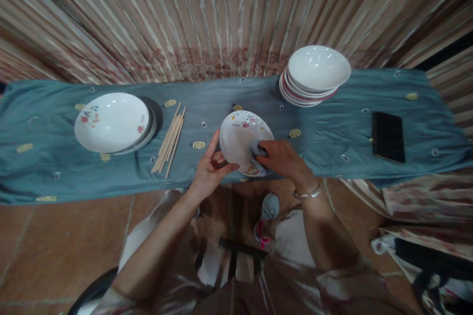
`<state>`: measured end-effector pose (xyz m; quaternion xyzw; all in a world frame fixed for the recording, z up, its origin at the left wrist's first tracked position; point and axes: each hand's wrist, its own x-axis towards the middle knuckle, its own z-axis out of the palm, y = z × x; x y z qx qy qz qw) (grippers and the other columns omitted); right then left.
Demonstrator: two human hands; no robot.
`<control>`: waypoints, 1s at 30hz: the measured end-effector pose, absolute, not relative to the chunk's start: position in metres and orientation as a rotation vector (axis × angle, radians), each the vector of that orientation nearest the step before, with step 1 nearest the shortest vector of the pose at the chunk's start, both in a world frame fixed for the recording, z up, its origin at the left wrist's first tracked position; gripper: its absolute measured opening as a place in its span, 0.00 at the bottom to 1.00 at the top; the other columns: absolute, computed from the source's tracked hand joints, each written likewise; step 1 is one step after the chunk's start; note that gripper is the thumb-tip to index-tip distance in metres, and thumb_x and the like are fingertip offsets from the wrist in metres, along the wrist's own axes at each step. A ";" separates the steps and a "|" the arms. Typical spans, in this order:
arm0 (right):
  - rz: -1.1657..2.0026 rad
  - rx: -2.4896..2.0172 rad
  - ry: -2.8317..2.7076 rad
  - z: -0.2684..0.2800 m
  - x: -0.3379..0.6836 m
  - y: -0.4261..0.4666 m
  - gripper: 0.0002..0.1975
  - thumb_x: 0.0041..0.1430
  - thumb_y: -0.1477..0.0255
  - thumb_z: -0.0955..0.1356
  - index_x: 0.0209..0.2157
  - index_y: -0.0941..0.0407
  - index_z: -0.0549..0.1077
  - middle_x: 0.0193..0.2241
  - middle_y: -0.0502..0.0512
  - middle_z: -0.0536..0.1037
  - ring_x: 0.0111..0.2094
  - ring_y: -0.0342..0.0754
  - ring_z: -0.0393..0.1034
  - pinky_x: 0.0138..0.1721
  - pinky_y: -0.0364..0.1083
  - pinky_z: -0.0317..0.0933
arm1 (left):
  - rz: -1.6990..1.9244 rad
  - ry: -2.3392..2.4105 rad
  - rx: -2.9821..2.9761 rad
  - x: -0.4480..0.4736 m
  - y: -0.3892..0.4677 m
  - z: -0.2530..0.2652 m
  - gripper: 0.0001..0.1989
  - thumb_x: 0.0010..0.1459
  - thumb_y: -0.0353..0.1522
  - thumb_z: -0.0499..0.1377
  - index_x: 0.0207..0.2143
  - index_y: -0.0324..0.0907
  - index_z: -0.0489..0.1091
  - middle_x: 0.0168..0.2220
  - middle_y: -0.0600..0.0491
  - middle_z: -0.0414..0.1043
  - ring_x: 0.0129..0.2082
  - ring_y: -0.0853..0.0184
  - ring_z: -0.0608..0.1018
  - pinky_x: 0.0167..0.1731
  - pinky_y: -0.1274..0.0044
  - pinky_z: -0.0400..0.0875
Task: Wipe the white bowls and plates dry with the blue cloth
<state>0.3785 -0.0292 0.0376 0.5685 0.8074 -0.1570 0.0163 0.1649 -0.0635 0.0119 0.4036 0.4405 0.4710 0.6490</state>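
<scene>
A white plate with a floral rim (236, 138) is at the middle of the table, near its front edge. My left hand (212, 167) grips the plate's left side, thumb over the rim and fingers along the outer edge. In my right hand (279, 157) is a bunched grey-blue cloth (255, 148), pressed against the right part of the plate's face. My right fingers are closed around the cloth, which hides some of the plate.
A stack of floral plates (111, 123) stands at the left, with several wooden chopsticks (170, 142) beside it. Stacked white bowls (318, 71) are at the back right. A black phone (388, 137) lies at the right on the blue-green tablecloth (207, 96). Pleated curtains (207, 19) hang behind.
</scene>
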 end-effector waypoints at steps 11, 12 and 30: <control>-1.071 1.616 2.568 0.048 0.371 -0.030 0.10 0.61 0.67 0.69 0.27 0.56 0.75 0.23 0.48 0.73 0.26 0.43 0.64 0.30 0.44 0.47 | 1.075 0.964 0.975 0.163 -0.063 0.007 0.60 0.44 0.35 0.75 0.73 0.51 0.43 0.41 0.51 0.82 0.42 0.59 0.83 0.48 0.65 0.78; -1.124 1.604 2.590 0.048 0.370 -0.031 0.10 0.60 0.68 0.69 0.26 0.56 0.74 0.22 0.48 0.72 0.26 0.42 0.63 0.30 0.44 0.47 | 1.074 0.963 0.977 0.163 -0.063 0.007 0.60 0.45 0.35 0.75 0.73 0.51 0.44 0.42 0.50 0.82 0.43 0.59 0.83 0.48 0.65 0.79; -1.494 1.733 2.857 0.038 0.338 -0.033 0.05 0.57 0.75 0.68 0.28 0.56 0.69 0.27 0.47 0.72 0.30 0.43 0.64 0.33 0.42 0.52 | 1.058 0.907 0.998 0.162 -0.063 0.006 0.59 0.47 0.35 0.74 0.73 0.51 0.42 0.48 0.48 0.81 0.47 0.60 0.83 0.50 0.69 0.77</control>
